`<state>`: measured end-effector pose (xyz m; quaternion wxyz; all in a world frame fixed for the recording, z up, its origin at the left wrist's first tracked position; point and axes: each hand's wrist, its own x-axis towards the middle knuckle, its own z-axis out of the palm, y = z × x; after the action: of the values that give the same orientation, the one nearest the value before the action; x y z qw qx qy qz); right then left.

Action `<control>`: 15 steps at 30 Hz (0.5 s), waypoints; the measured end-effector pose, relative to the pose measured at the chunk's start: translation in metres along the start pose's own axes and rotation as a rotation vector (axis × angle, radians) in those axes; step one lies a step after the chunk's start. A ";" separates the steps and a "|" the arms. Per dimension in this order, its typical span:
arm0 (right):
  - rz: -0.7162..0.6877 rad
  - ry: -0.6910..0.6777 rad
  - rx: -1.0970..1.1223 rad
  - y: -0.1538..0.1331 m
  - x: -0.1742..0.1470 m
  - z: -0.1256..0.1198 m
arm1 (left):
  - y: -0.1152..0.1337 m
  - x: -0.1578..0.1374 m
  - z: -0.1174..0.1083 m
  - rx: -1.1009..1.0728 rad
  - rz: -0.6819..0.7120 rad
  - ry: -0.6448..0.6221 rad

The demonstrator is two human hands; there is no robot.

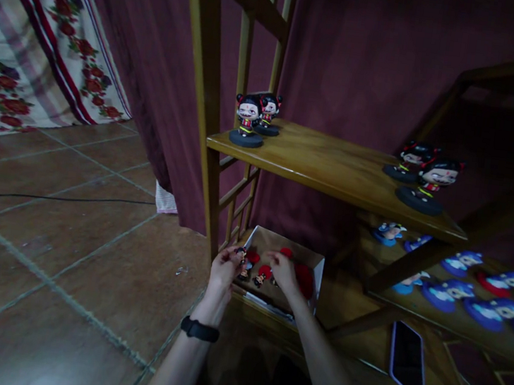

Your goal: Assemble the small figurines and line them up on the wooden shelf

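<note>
Head view: left hand (pixel 224 266) pinches a small black-haired figurine (pixel 241 253) at the left of a white cardboard box (pixel 318 275); right hand (pixel 284 269) over it, grip unclear. Handling seems underway, next needing steady fingers.

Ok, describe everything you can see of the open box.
The open, rectangular white box, brownish inside and apparently cardboard, sits flat on the brown wooden lower shelf. Small black-and-red figures are inside. The left hand holds a figure at its left side; the right hand is over its interior. Hand contact with it is unclear.
</note>
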<state>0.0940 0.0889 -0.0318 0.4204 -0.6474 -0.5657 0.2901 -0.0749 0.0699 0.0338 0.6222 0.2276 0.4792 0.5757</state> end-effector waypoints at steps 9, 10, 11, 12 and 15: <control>-0.245 -0.318 -0.409 -0.005 0.034 0.042 | 0.008 0.003 -0.003 -0.041 -0.004 -0.016; -0.258 -0.345 -0.416 -0.004 0.035 0.043 | 0.008 0.003 -0.003 -0.042 -0.006 -0.018; -0.268 -0.364 -0.419 -0.004 0.035 0.044 | 0.009 0.003 -0.003 -0.045 -0.008 -0.020; -0.273 -0.375 -0.420 -0.004 0.035 0.043 | 0.009 0.003 -0.004 -0.049 -0.010 -0.020; -0.206 -0.357 -0.414 -0.002 0.036 0.041 | 0.010 0.003 -0.004 -0.056 -0.015 -0.016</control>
<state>0.0653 0.1326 -0.0459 0.2001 -0.5973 -0.7406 0.2338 -0.0835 0.0742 0.0389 0.6367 0.2111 0.4595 0.5822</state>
